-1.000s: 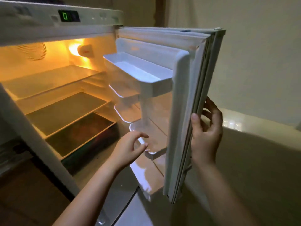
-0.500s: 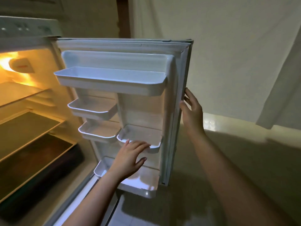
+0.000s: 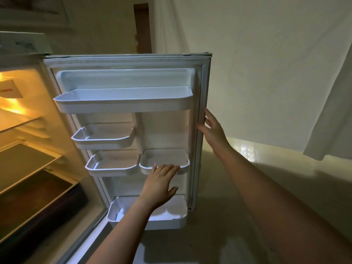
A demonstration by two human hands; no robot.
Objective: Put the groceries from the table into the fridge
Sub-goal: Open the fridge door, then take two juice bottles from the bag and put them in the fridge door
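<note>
Head view: left hand (image 3: pixel 160 184) fronts door bin (image 3: pixel 165 159); right hand (image 3: pixel 213 128) touches fridge door (image 3: pixel 202 88).

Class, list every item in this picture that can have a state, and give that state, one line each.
Fridge door: wide open.
Interior light: on.
Top door shelf: empty.
Three small door bins: empty.
Bottom door bin: empty as far as visible.
Glass shelves: empty.
Left hand: open, fingers on a small bin's rim.
Right hand: open, against the door edge.

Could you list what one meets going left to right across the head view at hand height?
Lit fridge interior shelves → small left door bin → left hand on the small right door bin → door edge → right hand → white curtain.
</note>
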